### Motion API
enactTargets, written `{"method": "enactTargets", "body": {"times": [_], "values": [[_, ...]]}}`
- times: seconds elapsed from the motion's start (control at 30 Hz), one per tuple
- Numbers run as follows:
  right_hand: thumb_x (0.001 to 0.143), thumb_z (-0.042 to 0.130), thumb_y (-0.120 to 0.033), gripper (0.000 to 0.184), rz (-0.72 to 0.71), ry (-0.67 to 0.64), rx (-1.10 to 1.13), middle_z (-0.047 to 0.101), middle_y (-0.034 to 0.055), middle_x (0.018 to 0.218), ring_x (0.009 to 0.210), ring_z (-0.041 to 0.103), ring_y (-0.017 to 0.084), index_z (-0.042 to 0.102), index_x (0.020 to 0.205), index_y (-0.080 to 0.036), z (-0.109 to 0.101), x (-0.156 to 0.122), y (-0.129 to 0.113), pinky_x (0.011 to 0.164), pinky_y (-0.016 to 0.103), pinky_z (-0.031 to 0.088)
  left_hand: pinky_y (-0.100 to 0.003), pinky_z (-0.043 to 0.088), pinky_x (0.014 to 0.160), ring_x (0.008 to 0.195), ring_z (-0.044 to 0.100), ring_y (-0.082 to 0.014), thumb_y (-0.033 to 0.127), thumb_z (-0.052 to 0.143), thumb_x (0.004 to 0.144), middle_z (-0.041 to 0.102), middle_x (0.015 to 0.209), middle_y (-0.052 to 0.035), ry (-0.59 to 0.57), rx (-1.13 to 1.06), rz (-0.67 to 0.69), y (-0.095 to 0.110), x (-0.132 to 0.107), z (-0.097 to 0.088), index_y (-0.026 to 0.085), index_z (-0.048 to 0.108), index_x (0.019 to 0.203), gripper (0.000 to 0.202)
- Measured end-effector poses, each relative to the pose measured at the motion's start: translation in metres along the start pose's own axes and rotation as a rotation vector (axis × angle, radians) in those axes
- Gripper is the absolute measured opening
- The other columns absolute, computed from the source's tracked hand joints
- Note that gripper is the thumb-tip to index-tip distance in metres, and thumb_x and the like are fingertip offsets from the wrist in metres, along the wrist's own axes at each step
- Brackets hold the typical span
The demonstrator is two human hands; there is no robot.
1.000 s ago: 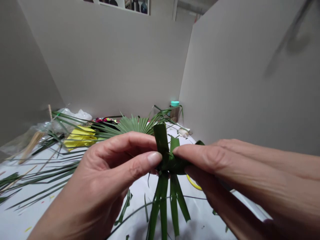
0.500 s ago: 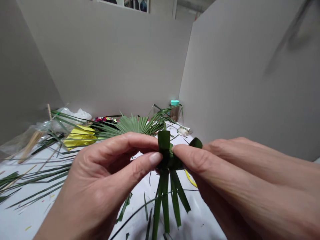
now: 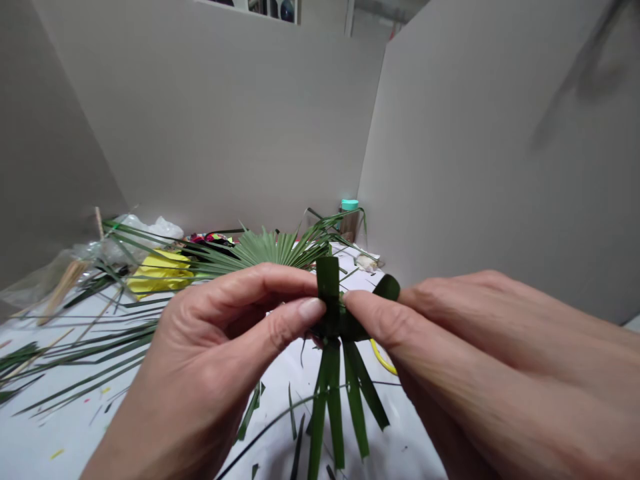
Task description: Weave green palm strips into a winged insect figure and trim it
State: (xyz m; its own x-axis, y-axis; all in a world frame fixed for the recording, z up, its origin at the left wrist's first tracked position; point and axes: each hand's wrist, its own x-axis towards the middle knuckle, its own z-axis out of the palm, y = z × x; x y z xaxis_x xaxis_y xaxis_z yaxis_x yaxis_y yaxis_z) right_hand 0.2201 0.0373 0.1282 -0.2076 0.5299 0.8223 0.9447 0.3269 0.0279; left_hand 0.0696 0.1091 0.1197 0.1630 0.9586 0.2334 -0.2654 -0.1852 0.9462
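A small piece woven from green palm leaf strips (image 3: 330,320) is held in the air between both hands. One flat strip end stands up from its top, a rounded loop sticks out at the upper right, and several strips hang down below. My left hand (image 3: 225,353) pinches its left side between thumb and index finger. On the other side, my right hand (image 3: 465,347) presses its fingertips on the right part of the weave. The right hand's lower fingers are partly hidden behind its own index finger and thumb.
A large fan palm leaf (image 3: 275,250) lies at the back of the white table (image 3: 65,433). To its left are a yellow bag (image 3: 160,273), clear plastic and thin sticks (image 3: 63,290). A teal-lidded bottle (image 3: 349,220) stands in the back corner. Grey panels enclose the table.
The hanging strips have swung slightly to the right. My left hand has shifted a little to the right, and both hands keep their hold on the woven piece.
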Motion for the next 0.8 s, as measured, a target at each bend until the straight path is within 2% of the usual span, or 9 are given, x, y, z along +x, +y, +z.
{"method": "enactTargets", "body": {"times": [0.17, 0.33, 0.4, 0.47, 0.53, 0.63, 0.67, 0.73, 0.8], "values": [[0.092, 0.051, -0.006, 0.036, 0.034, -0.052, -0.036, 0.050, -0.0031, 0.061, 0.061, 0.053, 0.015, 0.051, 0.059, -0.021, -0.001, 0.003, -0.006, 0.062, 0.040, 0.039, -0.023, 0.062, 0.075, 0.080, 0.076, -0.0177, 0.025, 0.089, 0.077, 0.084, 0.084, 0.0035, -0.081, -0.006, -0.020, -0.004, -0.006, -0.007, 0.031, 0.087, 0.083, 0.009], [0.074, 0.049, 0.000, 0.024, -0.074, -0.014, 0.110, 0.057, -0.0018, 0.066, 0.063, 0.052, 0.013, 0.054, 0.061, -0.020, 0.000, 0.005, 0.004, 0.064, 0.038, 0.039, -0.017, 0.060, 0.073, 0.075, 0.070, -0.0135, 0.023, 0.086, 0.080, 0.081, 0.079, 0.0035, -0.172, -0.117, -0.096, -0.002, -0.007, -0.007, 0.027, 0.087, 0.083, 0.005], [0.075, 0.048, -0.004, 0.024, -0.078, -0.021, 0.111, 0.054, -0.0015, 0.066, 0.061, 0.047, 0.013, 0.058, 0.061, -0.021, 0.001, 0.005, 0.007, 0.063, 0.038, 0.037, -0.016, 0.059, 0.073, 0.075, 0.069, -0.0127, 0.019, 0.083, 0.083, 0.081, 0.080, 0.0033, -0.205, -0.172, -0.118, -0.003, -0.006, -0.007, 0.027, 0.087, 0.085, 0.009], [0.082, 0.047, -0.013, 0.025, -0.079, -0.001, 0.077, 0.052, -0.0014, 0.064, 0.059, 0.043, 0.015, 0.069, 0.073, -0.021, 0.003, 0.006, 0.008, 0.061, 0.038, 0.036, -0.017, 0.060, 0.074, 0.077, 0.070, -0.0133, 0.017, 0.080, 0.086, 0.080, 0.082, 0.0023, -0.233, -0.212, -0.143, -0.004, -0.005, -0.006, 0.027, 0.087, 0.085, 0.012], [0.079, 0.048, -0.016, 0.026, -0.084, 0.030, 0.058, 0.050, -0.0021, 0.063, 0.057, 0.043, 0.015, 0.073, 0.084, -0.021, 0.006, 0.005, 0.009, 0.061, 0.038, 0.038, -0.018, 0.059, 0.072, 0.077, 0.070, -0.0141, 0.015, 0.080, 0.084, 0.080, 0.082, 0.0013, -0.226, -0.211, -0.169, -0.004, -0.004, -0.005, 0.026, 0.086, 0.084, 0.013], [0.067, 0.053, -0.015, 0.009, -0.161, 0.127, 0.024, 0.047, -0.0041, 0.062, 0.056, 0.043, 0.012, 0.057, 0.068, -0.023, 0.011, 0.004, 0.009, 0.060, 0.036, 0.039, -0.018, 0.058, 0.069, 0.073, 0.068, -0.0133, 0.014, 0.086, 0.078, 0.078, 0.077, 0.0016, -0.165, -0.175, -0.169, -0.004, -0.003, -0.004, 0.025, 0.084, 0.077, 0.011], [0.067, 0.055, -0.014, 0.011, -0.180, 0.150, 0.006, 0.047, -0.0045, 0.062, 0.057, 0.044, 0.011, 0.050, 0.063, -0.023, 0.012, 0.003, 0.009, 0.059, 0.035, 0.038, -0.018, 0.057, 0.068, 0.072, 0.068, -0.0134, 0.015, 0.087, 0.075, 0.078, 0.075, 0.0017, -0.148, -0.167, -0.159, -0.003, -0.002, -0.003, 0.024, 0.083, 0.074, 0.010], [0.075, 0.058, -0.012, 0.022, -0.138, 0.130, -0.023, 0.051, -0.0043, 0.062, 0.058, 0.049, 0.011, 0.046, 0.060, -0.022, 0.010, 0.003, 0.005, 0.058, 0.035, 0.037, -0.023, 0.058, 0.068, 0.073, 0.070, -0.0165, 0.021, 0.091, 0.072, 0.078, 0.073, 0.0005, -0.122, -0.157, -0.144, -0.002, -0.002, -0.002, 0.024, 0.083, 0.074, 0.009], [0.083, 0.057, -0.009, 0.029, -0.067, 0.083, -0.022, 0.057, -0.0033, 0.064, 0.060, 0.055, 0.011, 0.049, 0.058, -0.021, 0.006, 0.003, 0.001, 0.059, 0.037, 0.038, -0.030, 0.061, 0.071, 0.077, 0.073, -0.0218, 0.029, 0.092, 0.070, 0.079, 0.073, -0.0015, -0.094, -0.150, -0.152, 0.001, -0.001, -0.001, 0.025, 0.084, 0.081, 0.015]]}}
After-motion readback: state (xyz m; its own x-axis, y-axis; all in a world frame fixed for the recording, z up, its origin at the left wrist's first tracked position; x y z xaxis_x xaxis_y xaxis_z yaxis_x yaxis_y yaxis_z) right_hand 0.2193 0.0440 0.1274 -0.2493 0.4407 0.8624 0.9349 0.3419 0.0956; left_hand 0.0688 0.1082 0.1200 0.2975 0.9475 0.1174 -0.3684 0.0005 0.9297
